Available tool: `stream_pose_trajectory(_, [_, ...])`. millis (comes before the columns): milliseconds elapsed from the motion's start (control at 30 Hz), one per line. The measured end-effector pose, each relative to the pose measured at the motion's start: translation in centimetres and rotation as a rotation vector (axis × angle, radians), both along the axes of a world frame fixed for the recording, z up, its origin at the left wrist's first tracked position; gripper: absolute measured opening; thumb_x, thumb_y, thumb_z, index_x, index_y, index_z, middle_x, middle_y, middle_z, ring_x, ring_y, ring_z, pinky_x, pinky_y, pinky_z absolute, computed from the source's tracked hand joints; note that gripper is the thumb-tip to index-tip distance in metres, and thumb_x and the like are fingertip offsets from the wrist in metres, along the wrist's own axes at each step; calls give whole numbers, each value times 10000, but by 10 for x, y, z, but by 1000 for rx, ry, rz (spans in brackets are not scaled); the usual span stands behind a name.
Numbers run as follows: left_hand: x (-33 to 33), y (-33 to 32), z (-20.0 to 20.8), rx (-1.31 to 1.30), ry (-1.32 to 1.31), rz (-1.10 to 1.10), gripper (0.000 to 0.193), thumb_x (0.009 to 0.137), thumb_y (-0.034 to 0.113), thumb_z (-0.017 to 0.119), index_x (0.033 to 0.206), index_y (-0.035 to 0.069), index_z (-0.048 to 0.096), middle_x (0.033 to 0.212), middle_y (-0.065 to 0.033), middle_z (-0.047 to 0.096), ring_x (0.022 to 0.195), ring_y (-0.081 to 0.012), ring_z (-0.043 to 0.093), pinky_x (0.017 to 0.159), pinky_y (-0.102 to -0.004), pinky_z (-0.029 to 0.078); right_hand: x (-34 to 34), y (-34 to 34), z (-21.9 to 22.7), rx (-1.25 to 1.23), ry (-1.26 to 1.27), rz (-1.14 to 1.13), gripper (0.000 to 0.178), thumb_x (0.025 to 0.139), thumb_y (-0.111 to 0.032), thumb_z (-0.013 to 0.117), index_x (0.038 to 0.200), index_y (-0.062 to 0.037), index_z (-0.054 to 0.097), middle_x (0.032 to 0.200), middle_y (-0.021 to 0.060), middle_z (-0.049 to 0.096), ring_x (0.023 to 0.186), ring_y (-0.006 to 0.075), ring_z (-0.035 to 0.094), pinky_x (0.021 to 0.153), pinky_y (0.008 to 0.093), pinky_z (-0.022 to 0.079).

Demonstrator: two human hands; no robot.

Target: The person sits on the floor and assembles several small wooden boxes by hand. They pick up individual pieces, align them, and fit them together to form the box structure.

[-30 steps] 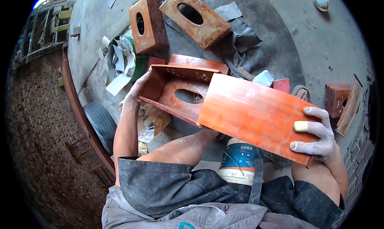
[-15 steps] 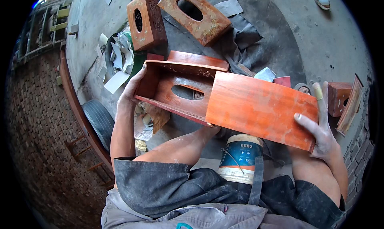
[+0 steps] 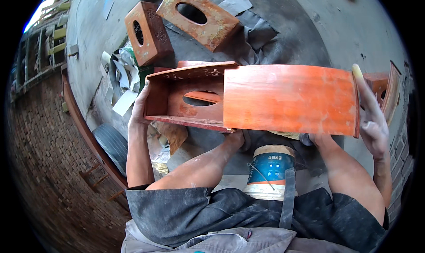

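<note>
A reddish wooden tissue box point(image 3: 167, 110) is held level in front of me, its inside facing up and an oval slot showing in its far panel. The orange-brown sliding lid point(image 3: 290, 100) covers its right part and juts well out past it to the right. My left hand point(image 3: 140, 102) grips the box's left end, thumb along the edge, other fingers mostly hidden. At the lid's right end, my right hand point(image 3: 374, 124) rests its palm against the edge, fingers stretched out and not wrapped round it.
Two weathered tissue boxes, one upright point(image 3: 152, 45) and one tilted point(image 3: 219, 27), lie beyond. A green bin point(image 3: 142, 71) of paper scraps and a tyre point(image 3: 109, 142) are at left. A bucket point(image 3: 271, 164) stands between my legs. A curved wooden piece point(image 3: 393, 93) is at right.
The box and lid have turned to sit nearly level, the lid's right end rising. My right thumb has come off the lid's face, and the palm now lies against its end.
</note>
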State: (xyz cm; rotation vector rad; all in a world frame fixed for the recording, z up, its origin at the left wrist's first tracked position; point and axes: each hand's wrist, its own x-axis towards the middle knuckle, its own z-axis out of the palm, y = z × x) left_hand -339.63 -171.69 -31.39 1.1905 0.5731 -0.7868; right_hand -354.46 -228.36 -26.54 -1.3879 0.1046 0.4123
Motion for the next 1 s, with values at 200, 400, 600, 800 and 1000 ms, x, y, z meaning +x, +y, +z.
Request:
stream_pose_trajectory(200, [-3,-33,13,-54,-143,-95,702,1030,489,496,1533,23,343,1570,-160,385,1439,-290,387,1214,-456,275,-8,25,8,-193,208,-247,884,942,-375,652,1577,33,192,1548,181,379,1429,250,390,1180,375,307])
stream_pose_trajectory(400, [-2,-36,24,43,-234,-76,745,1014,520,504,1563,58,302,1558,-151,395,1437,-293,387,1218,-463,264,-5,29,26,-151,421,-275,762,959,-286,619,1550,27,255,1375,152,532,1113,136,599,889,242,496])
stream_pose_trajectory(600, [-1,-46,33,18,-325,-58,792,995,527,540,1567,43,284,1543,-167,410,1431,-304,397,1210,-465,285,-12,24,29,-117,516,-300,701,958,-252,606,1518,23,284,1281,116,566,755,30,569,502,137,376])
stream_pose_trajectory(800, [1,-54,41,57,-328,-40,801,993,525,548,1566,31,283,1529,-174,427,1411,-303,425,1192,-464,318,-24,24,12,-30,422,-410,674,960,-207,659,1490,34,319,1367,174,541,1242,229,578,1033,365,490])
stream_pose_trajectory(1000, [-8,-56,45,58,-296,2,763,1001,520,540,1562,60,307,1539,-159,422,1397,-300,443,1182,-464,337,-22,30,-5,46,436,-432,663,956,-207,672,1478,29,340,1373,162,540,1258,211,557,1064,362,457])
